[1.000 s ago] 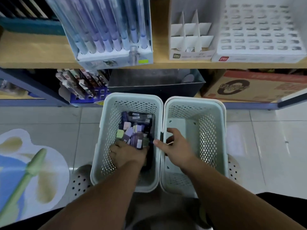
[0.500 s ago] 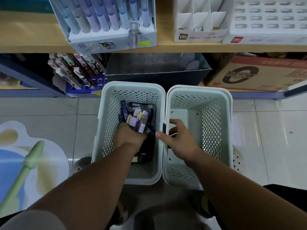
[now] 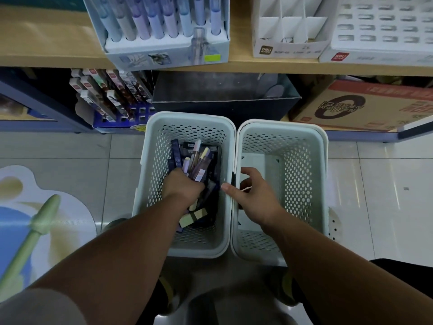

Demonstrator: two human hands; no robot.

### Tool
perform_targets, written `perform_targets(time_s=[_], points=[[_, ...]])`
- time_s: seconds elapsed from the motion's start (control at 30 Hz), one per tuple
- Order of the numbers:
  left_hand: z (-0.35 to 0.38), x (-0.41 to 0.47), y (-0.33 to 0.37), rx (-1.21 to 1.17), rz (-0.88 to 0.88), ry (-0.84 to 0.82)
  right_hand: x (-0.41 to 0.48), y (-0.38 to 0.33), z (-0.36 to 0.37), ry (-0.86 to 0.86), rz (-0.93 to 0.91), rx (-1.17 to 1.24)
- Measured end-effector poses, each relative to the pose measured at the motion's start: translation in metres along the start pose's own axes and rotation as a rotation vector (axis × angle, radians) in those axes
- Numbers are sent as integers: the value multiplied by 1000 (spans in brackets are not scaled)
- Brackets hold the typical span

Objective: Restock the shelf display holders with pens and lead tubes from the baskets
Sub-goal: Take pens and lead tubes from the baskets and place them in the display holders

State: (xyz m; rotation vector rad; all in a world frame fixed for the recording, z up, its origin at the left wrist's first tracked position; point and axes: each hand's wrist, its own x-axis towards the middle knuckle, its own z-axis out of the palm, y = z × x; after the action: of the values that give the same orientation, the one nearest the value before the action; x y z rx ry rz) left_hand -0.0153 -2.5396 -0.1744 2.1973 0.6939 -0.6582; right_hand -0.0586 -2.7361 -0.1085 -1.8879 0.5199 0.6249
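Pens (image 3: pixel 198 161) in left grip (image 3: pixel 182 187), fingertips hidden; right grip (image 3: pixel 256 198) slack and empty at basket (image 3: pixel 281 128) rim

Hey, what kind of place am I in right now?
Most likely a stationery shop: a display box of pastel pens on the wooden shelf, an empty divided holder beside it, and a basket of loose pens.
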Motion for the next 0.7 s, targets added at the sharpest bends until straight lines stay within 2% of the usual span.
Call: perform_targets(time_s=[0.17,0.33,0.43,0.53,0.63,0.7], points=[[-16,-8,9,-156,-19,-68,0,-3,-1,-3,9,-31],[-65,-27,21,-213,-8,-186,-2,-11,-3,30,9,-113],[-93,-44,26,-262,1,-255,-9,-23,-1,193,-104,-244],[-113,-56,26,-297,16,-276,-20,-40,5,302,-346,-384],[-137,-61,18,-299,26,-312,-28,-58,20,184,-545,-508],[-153,-65,9,-330,24,-357,-26,-66,35,9,-550,-597]])
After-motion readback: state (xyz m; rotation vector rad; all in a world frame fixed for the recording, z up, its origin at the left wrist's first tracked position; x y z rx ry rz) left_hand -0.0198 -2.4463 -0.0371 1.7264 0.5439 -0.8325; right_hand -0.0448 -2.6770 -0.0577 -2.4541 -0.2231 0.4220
